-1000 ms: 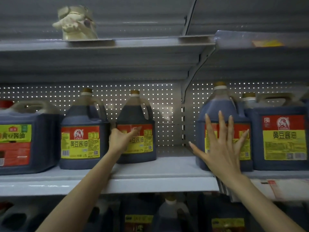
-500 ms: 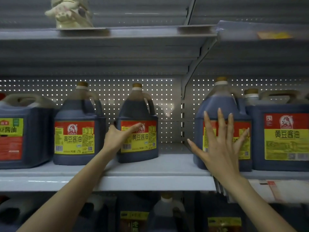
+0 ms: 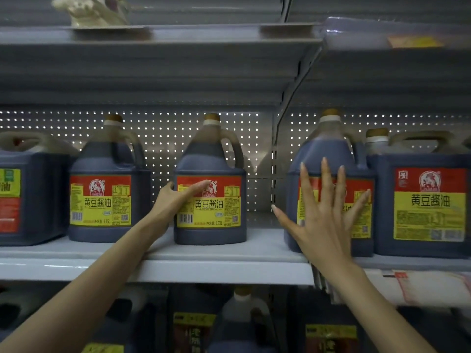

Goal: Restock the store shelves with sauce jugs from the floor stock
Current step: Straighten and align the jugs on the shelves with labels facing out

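Observation:
Dark sauce jugs with red and yellow labels stand in a row on the grey middle shelf (image 3: 216,270). My left hand (image 3: 175,200) lies on the front left corner of the middle jug (image 3: 211,159), thumb on its side and fingers stretched across the label. My right hand (image 3: 328,220) is flat with fingers spread against the front of the round jug (image 3: 323,149) to the right. Neither hand is closed around a handle. Another round jug (image 3: 102,200) stands to the left of my left hand.
Square jugs sit at the far right (image 3: 428,205) and far left (image 3: 25,194). A gap separates the middle and right jugs at the shelf upright. The upper shelf (image 3: 178,34) carries a pale figurine (image 3: 94,11). More jugs (image 3: 242,322) stand on the shelf below.
The middle jug has shifted right, away from the jug on its left, under my left hand. My right hand has closed in on the right jug's front.

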### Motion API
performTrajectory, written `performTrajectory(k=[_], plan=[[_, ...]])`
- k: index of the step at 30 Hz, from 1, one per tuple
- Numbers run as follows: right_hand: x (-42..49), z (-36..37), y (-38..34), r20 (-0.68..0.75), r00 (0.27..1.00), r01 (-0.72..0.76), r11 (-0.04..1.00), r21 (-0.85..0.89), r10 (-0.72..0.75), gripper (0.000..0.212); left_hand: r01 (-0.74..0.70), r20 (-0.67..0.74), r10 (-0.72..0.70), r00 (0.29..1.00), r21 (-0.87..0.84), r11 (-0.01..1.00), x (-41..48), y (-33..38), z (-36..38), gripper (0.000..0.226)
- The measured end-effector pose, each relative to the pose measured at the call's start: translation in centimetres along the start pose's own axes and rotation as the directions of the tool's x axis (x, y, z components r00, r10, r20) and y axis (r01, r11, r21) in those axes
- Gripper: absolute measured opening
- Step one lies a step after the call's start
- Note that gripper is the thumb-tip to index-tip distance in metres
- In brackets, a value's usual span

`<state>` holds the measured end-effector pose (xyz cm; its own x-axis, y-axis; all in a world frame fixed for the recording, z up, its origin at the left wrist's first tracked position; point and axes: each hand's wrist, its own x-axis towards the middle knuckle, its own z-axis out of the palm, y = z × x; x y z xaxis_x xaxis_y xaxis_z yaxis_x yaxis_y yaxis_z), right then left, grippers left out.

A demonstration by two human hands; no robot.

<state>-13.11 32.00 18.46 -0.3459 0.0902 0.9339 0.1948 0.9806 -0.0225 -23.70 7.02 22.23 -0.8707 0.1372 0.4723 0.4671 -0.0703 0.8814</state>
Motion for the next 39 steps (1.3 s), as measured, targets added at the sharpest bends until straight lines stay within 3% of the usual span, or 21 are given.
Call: performTrajectory(k=[3,8,12,17,22,39], plan=[[0.0,-0.1,-0.1,0.007,1.0,-0.004,1.0,0.02,0.004,0.087,0.003,0.023,-0.003,1.0,-0.031,1.0,-0.6,0.2,0.8,0.066],[0.0,0.0,-0.1,0.004,1.0,-0.012,0.999,0.032,0.012,0.088,0.001,0.064,0.002,0.998,-0.058,0.998,-1.4,0.7,2.0,0.06],[0.0,-0.1,-0.2,0.012,1.0,-0.019,0.999,0.042,0.018,0.089,0.012,0.088,-0.005,0.996,-0.07,0.998,-1.8,0.8,2.8,0.085],[0.1,-0.1,-0.3,0.011,1.0,-0.014,0.999,0.051,0.013,0.09,0.018,0.091,-0.004,0.996,-0.144,0.989,-3.0,1.3,4.4,0.052],[0.1,-0.1,-0.3,0.006,1.0,-0.009,0.998,0.059,0.009,0.09,-0.008,0.073,0.024,0.997,-0.209,0.978,-4.3,1.6,6.4,0.064],[0.0,-0.3,-0.3,0.019,1.0,-0.014,0.999,0.052,0.013,0.091,-0.078,0.039,0.089,0.995,-0.232,0.97,-3.7,1.1,7.1,0.049]])
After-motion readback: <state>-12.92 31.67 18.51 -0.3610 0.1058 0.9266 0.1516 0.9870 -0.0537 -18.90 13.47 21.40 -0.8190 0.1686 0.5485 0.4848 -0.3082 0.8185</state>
